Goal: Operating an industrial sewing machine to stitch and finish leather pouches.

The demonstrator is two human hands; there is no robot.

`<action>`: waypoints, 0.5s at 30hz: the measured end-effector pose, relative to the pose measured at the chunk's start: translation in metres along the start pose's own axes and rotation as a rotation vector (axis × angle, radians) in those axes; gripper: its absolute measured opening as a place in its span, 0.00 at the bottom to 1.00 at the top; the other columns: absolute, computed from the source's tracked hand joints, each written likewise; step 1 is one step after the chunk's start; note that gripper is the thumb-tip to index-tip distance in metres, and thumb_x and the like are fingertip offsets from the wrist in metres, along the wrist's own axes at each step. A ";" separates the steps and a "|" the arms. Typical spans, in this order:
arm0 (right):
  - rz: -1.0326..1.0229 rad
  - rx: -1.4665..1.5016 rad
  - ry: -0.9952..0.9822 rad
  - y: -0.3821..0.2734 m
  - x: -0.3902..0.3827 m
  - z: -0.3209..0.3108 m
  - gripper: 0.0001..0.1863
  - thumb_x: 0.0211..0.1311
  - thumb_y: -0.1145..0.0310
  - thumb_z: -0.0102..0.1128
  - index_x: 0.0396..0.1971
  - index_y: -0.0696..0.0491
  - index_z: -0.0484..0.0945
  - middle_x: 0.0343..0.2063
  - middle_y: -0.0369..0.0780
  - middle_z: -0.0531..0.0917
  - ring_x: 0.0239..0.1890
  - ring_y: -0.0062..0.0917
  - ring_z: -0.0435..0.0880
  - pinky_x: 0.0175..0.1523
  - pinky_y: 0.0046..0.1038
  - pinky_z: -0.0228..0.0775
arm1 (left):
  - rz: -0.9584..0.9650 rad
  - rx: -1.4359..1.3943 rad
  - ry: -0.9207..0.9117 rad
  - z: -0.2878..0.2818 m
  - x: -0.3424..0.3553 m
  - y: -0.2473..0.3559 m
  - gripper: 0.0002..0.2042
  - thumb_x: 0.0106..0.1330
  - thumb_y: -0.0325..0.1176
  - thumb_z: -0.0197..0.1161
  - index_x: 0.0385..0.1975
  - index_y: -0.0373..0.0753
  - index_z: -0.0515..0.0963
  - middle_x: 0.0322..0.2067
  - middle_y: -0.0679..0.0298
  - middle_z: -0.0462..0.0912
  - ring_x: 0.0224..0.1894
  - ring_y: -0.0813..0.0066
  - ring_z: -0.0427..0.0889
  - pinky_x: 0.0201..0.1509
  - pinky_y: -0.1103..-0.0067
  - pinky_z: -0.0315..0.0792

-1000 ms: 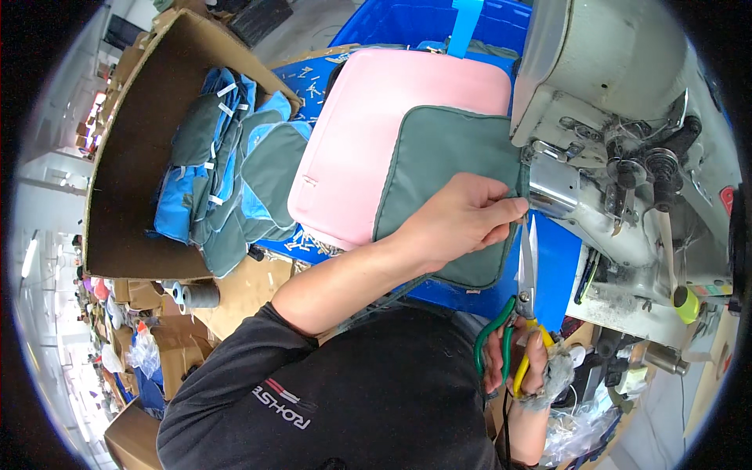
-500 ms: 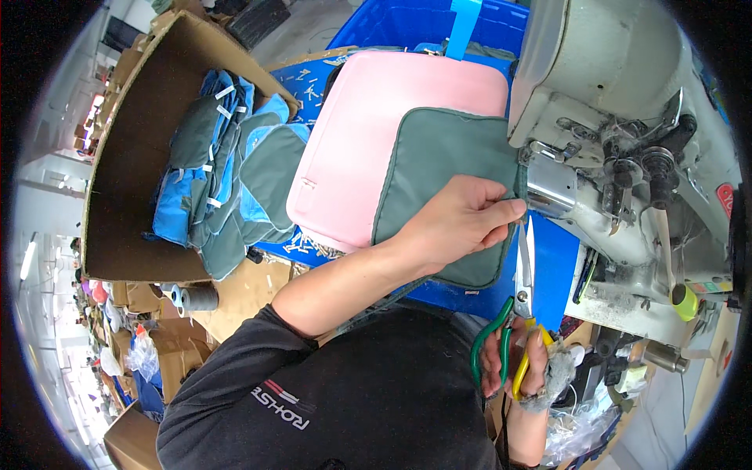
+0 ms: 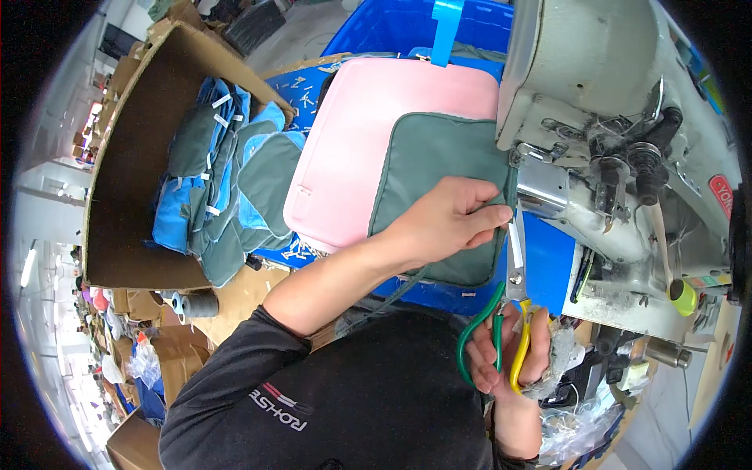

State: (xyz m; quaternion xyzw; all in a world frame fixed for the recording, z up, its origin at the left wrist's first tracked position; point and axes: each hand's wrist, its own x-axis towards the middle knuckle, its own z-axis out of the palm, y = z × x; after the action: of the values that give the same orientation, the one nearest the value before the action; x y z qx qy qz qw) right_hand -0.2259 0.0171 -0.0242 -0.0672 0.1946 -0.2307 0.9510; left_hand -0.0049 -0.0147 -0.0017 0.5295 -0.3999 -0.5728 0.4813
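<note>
My left hand pinches the right edge of a dark green fabric piece with piped border, which lies over a pink padded panel. My right hand holds metal scissors with green and yellow handles; their blades point up to just below my left thumb, where their tips are partly hidden. A grey fluffy wad is at my right hand. The grey sewing machine stands close on the right, its chrome arm beside the fabric edge.
A cardboard box holds green and blue fabric pieces. A blue bin stands behind the blue work surface, which has scattered small light bits. Grey thread cones and more boxes are at the lower left.
The scissors and my right hand have moved slightly up and left, the blade tips now closer to my left thumb. My left hand still grips the fabric edge; the view has shifted slightly.
</note>
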 end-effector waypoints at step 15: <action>-0.173 -0.710 0.238 0.007 0.007 0.002 0.26 0.65 0.44 0.56 0.34 0.53 0.61 0.18 0.37 0.68 0.12 0.21 0.69 0.13 0.21 0.64 | 0.461 1.203 0.224 0.013 -0.004 0.021 0.07 0.52 0.25 0.65 0.29 0.35 0.75 0.23 0.54 0.81 0.26 0.53 0.81 0.27 0.68 0.74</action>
State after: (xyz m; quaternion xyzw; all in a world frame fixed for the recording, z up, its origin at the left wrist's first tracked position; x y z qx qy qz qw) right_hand -0.2170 0.0202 -0.0261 -0.3812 0.3652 -0.2344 0.8163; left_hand -0.0151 -0.0156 0.0213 0.6635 -0.7013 -0.0726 0.2504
